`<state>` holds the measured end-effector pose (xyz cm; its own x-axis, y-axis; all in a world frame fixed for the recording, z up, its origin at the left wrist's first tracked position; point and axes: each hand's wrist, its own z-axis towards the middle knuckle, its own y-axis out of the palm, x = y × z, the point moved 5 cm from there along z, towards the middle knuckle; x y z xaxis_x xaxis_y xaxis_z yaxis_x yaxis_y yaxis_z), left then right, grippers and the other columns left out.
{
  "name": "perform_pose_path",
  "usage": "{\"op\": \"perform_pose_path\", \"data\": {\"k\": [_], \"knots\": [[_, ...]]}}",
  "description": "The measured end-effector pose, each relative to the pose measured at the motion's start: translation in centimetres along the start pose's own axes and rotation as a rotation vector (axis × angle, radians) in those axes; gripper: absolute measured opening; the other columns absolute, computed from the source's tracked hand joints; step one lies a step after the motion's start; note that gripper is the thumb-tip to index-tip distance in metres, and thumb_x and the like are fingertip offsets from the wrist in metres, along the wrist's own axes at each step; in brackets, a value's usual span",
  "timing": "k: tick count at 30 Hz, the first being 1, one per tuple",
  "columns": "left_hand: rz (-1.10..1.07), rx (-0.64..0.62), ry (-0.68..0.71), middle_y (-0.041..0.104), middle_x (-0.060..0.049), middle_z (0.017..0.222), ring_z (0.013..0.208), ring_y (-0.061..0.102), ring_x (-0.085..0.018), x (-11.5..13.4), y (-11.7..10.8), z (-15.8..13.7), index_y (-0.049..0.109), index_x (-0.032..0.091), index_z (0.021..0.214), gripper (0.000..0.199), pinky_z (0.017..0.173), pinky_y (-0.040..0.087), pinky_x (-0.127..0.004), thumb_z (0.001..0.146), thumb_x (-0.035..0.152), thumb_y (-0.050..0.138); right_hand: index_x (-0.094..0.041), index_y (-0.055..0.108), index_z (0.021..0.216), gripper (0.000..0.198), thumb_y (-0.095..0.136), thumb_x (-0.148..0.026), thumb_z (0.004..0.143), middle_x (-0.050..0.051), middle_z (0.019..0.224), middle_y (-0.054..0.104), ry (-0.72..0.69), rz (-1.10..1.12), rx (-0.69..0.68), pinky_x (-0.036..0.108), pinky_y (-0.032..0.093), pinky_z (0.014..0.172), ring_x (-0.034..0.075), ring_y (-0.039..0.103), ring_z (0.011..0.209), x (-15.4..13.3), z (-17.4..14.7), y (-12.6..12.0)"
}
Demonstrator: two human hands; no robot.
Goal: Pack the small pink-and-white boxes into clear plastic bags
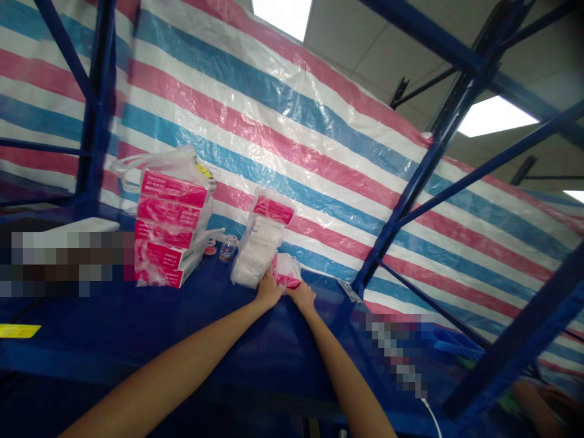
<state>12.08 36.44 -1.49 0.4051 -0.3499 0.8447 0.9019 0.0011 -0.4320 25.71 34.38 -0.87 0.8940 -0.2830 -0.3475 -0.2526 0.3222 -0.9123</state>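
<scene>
Both arms reach forward over the blue shelf surface. My left hand point(269, 292) and my right hand point(302, 296) close on the lower part of a small pink-and-white plastic packet point(288, 271), one at each side. Just left of it, a taller clear bag point(256, 243) leans back, with white folded packs inside and a pink label at its top. My left hand is against or very near that bag's lower corner; which of the two, I cannot tell. The fingertips are partly hidden by the packet.
A clear bag of stacked pink boxes point(171, 225) stands at the left. Between the bags are a small jar point(227, 249) and a red-topped item point(210, 247). A yellow label point(19, 330) marks the shelf edge. A blue post point(387, 237) and striped sheeting point(274, 115) stand behind.
</scene>
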Motion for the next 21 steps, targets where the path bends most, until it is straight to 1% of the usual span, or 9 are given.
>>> {"op": "perform_pose_path", "data": {"k": [4,6,8,9,11,13,16,19,21], "knots": [[0.081,0.032,-0.071,0.041,-0.026,0.129,0.124,0.038,-0.029,-0.1,0.0,-0.2,0.032,-0.004,0.126,0.056,0.103,0.031,-0.035,0.072,0.007,0.046,-0.019,0.053,0.118,0.061,0.060,-0.053,0.068,0.013,0.111,0.062,-0.020,0.079,0.000,0.045,0.032,0.095,0.029,0.053,0.109,-0.9,0.4,0.8],[0.113,0.044,-0.081,0.039,-0.027,0.130,0.125,0.036,-0.030,0.2,0.1,-0.6,0.029,-0.005,0.127,0.059,0.104,0.029,-0.037,0.074,0.012,0.048,-0.017,0.052,0.119,0.058,0.058,-0.049,0.071,0.014,0.113,0.061,-0.044,0.133,-0.018,0.049,0.026,0.098,0.030,0.050,0.112,-0.6,0.5,1.1],[0.155,0.087,-0.081,0.036,-0.026,0.132,0.126,0.033,-0.031,0.6,0.0,-1.2,0.026,-0.004,0.129,0.062,0.105,0.027,-0.038,0.075,0.015,0.050,-0.019,0.051,0.119,0.053,0.056,-0.045,0.073,0.010,0.115,0.060,-0.079,0.173,-0.053,0.051,0.021,0.101,0.028,0.049,0.114,-0.1,0.5,1.3],[0.176,0.122,-0.076,0.035,-0.025,0.133,0.127,0.032,-0.031,0.9,-0.1,-1.6,0.025,-0.002,0.130,0.064,0.104,0.026,-0.038,0.075,0.017,0.050,-0.022,0.051,0.120,0.052,0.056,-0.043,0.073,0.007,0.116,0.060,-0.102,0.200,-0.073,0.050,0.022,0.101,0.027,0.049,0.114,0.1,0.5,1.2],[0.207,0.201,-0.036,0.034,-0.022,0.134,0.127,0.030,-0.031,1.6,-0.5,-2.3,0.023,0.003,0.131,0.066,0.104,0.026,-0.040,0.073,0.019,0.052,-0.025,0.048,0.122,0.052,0.055,-0.038,0.073,0.003,0.117,0.060,-0.143,0.338,-0.112,0.044,0.029,0.100,0.023,0.051,0.112,0.4,0.6,0.8],[0.207,0.253,0.064,0.033,-0.019,0.134,0.127,0.028,-0.031,2.5,-0.8,-3.0,0.024,0.007,0.131,0.067,0.103,0.026,-0.042,0.071,0.017,0.053,-0.025,0.046,0.125,0.055,0.054,-0.030,0.070,0.002,0.117,0.060,-0.129,0.576,-0.117,0.034,0.040,0.091,0.019,0.055,0.106,1.0,1.0,0.1],[0.176,0.253,0.283,0.033,-0.015,0.131,0.125,0.029,-0.029,4.0,-1.2,-3.5,0.033,0.012,0.125,0.059,0.103,0.028,-0.043,0.069,0.010,0.049,-0.020,0.048,0.123,0.059,0.046,-0.020,0.064,0.004,0.117,0.060,0.048,0.849,0.027,0.023,0.048,0.070,0.017,0.060,0.097,2.9,2.0,-1.4],[0.117,0.159,0.495,0.041,-0.009,0.119,0.115,0.039,-0.022,5.5,-1.6,-3.7,0.045,0.017,0.112,0.044,0.100,0.033,-0.038,0.071,0.003,0.041,-0.017,0.049,0.121,0.058,0.038,-0.020,0.063,0.007,0.114,0.060,0.211,0.876,0.217,0.020,0.046,0.055,0.016,0.062,0.088,5.1,2.4,-2.3],[0.097,0.066,0.638,0.045,-0.006,0.110,0.108,0.044,-0.017,6.4,-1.7,-3.9,0.050,0.019,0.104,0.037,0.098,0.036,-0.033,0.074,0.001,0.037,-0.014,0.053,0.113,0.053,0.035,-0.023,0.064,0.008,0.100,0.064,0.287,0.872,0.289,0.021,0.043,0.049,0.016,0.062,0.074,6.3,2.4,-2.4]]}}
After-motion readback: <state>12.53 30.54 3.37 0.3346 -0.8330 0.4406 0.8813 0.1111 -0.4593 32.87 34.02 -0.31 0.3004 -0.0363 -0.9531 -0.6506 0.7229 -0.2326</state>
